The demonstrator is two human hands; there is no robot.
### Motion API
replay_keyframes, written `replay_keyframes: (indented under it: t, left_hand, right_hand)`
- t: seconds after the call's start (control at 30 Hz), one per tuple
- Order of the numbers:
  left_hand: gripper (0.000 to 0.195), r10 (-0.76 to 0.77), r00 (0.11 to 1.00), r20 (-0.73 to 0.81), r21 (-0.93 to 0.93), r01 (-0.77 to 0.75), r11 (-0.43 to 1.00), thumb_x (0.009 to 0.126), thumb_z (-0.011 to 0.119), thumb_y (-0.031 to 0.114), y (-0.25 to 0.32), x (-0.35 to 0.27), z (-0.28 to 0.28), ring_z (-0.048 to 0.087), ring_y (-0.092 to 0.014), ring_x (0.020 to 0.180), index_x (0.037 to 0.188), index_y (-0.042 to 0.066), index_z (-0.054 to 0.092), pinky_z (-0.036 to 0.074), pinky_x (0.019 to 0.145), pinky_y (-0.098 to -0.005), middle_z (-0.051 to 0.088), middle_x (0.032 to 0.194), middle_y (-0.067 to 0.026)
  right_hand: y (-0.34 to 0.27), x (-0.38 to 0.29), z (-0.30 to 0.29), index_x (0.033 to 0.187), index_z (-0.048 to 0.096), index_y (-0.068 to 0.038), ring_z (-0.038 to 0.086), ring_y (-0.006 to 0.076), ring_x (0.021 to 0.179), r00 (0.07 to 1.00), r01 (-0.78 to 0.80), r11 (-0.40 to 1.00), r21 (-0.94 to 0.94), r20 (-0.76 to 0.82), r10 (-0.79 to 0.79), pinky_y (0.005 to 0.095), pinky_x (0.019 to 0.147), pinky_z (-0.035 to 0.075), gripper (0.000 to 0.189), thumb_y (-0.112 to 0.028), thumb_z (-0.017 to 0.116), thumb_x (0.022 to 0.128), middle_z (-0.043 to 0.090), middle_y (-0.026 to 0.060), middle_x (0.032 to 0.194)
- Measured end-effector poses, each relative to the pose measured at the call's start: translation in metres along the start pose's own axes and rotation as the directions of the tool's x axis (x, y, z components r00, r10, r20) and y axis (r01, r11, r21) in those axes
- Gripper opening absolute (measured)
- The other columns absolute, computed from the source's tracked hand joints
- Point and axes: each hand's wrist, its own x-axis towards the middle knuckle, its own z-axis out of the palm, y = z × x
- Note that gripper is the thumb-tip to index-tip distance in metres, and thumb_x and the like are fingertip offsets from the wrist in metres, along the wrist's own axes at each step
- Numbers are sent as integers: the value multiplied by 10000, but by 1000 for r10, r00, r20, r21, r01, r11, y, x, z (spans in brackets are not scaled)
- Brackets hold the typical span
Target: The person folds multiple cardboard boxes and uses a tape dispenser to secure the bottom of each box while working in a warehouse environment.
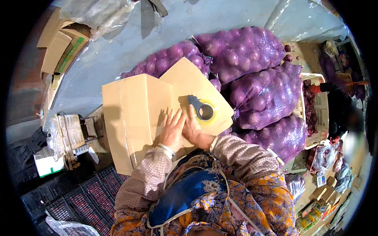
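Observation:
A brown cardboard carton (134, 115) lies before me, with creased panels and a strip of tape running along its left part. My left hand (172, 129) rests flat on the cardboard with its fingers extended, a pale bangle at the wrist. Beside it, touching or nearly touching, my right hand (195, 129) lies on the cardboard, its fingers pointing towards a tape dispenser. That dark grey tape dispenser (193, 101) carries a roll of clear yellowish tape (213, 103) and sits on the right panel (184, 73). Neither hand appears to hold anything.
Purple mesh sacks of onions (242, 53) lie beyond and right of the carton. A white plastic crate (321, 118) holds onion skins, with a person (339, 100) reaching in. Black crates (85, 200) stand at the lower left. Folded cardboard (60, 50) leans at the upper left.

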Motion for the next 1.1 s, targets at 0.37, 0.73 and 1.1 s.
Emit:
replay_keyframes:
  t: [0.37,0.73,1.1]
  left_hand:
    - [230,519,855,9,-430,-465,774,766,473,41,53,-2,-73,356,-303,1180,960,65,593,146,1026,-476,557,1018,-65]
    - [159,435,898,69,-613,-306,729,670,577,22,54,-37,-81,508,-212,832,814,35,510,410,739,-321,519,846,-70]
    - [455,-542,641,-544,-358,406,841,798,561,222,-186,-108,-82,460,-269,1058,1168,4,410,357,896,-340,513,1089,-159]
  right_hand:
    - [-14,-64,48,1116,507,-67,436,328,1030,957,257,961,100,-165,-238,494,782,365,370,-212,463,779,475,138,1115]
    - [-9,-111,30,976,573,-48,503,280,893,824,567,501,654,-449,-345,366,698,435,266,-147,496,741,531,124,945]
    - [-38,-10,-145,1197,399,21,339,296,1195,583,513,747,422,-811,57,432,974,290,489,-237,505,796,373,185,1262]
